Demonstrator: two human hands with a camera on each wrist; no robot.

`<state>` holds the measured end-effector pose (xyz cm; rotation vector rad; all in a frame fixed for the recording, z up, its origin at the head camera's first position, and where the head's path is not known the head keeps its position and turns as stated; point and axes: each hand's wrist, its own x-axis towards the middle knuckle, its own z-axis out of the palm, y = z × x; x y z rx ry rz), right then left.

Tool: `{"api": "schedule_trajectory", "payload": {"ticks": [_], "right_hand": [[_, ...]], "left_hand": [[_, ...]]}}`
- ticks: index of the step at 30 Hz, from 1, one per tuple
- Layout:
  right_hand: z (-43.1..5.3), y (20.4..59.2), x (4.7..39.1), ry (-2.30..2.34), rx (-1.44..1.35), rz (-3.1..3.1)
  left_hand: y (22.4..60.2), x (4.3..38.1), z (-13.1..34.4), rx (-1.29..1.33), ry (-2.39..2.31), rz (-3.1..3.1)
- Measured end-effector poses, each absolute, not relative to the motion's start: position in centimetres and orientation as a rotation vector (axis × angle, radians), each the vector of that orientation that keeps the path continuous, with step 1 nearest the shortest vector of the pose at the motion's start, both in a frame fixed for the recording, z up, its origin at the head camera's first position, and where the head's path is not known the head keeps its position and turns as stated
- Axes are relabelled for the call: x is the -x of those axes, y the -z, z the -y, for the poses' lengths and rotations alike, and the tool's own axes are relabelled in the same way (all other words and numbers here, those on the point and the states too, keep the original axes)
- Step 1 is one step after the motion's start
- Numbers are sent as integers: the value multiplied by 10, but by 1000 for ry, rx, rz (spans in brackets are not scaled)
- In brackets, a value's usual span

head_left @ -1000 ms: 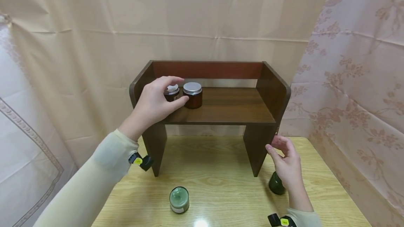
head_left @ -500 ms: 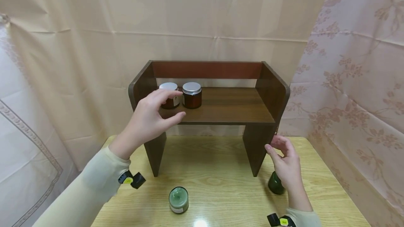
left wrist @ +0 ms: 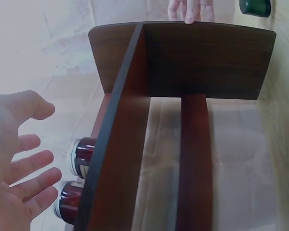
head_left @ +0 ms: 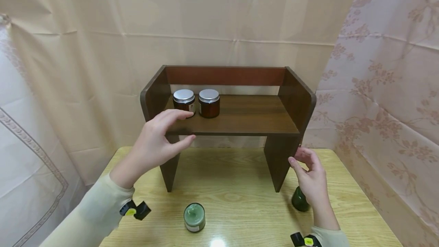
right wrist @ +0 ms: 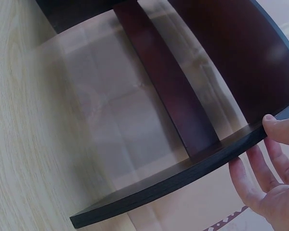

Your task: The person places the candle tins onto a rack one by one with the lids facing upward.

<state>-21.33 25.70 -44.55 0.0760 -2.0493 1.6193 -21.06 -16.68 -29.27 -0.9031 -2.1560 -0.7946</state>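
Spread left hand (head_left: 154,140); raising it carelessly, I could topple the leftmost jar (head_left: 184,102). Right hand (head_left: 311,176), lower right, pinches the shelf (head_left: 247,115).

My left hand (left wrist: 19,168), fingers parted, is near two dark red jars (left wrist: 71,202) with pale lids on the brown shelf (left wrist: 121,144). At the far end, my right hand (left wrist: 192,8) touches the edge of its side panel (left wrist: 207,60). A green jar (left wrist: 255,6), partly cut off, shows beside the pale wooden tabletop (left wrist: 287,125).

dark brown shelf (head_left: 253,115), red-brown jars (head_left: 210,109), yellowish wood-grained table (head_left: 236,212), pink-flowered curtain (head_left: 387,83).
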Motion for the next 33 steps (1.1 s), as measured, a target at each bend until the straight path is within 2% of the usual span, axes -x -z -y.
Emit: {"api": "schedule_trajectory", "payload": {"ticks": [33], "right_hand": [[-254, 445, 211, -1607, -40, 2058]], "left_hand": [[360, 174, 183, 912, 791, 2289]]}}
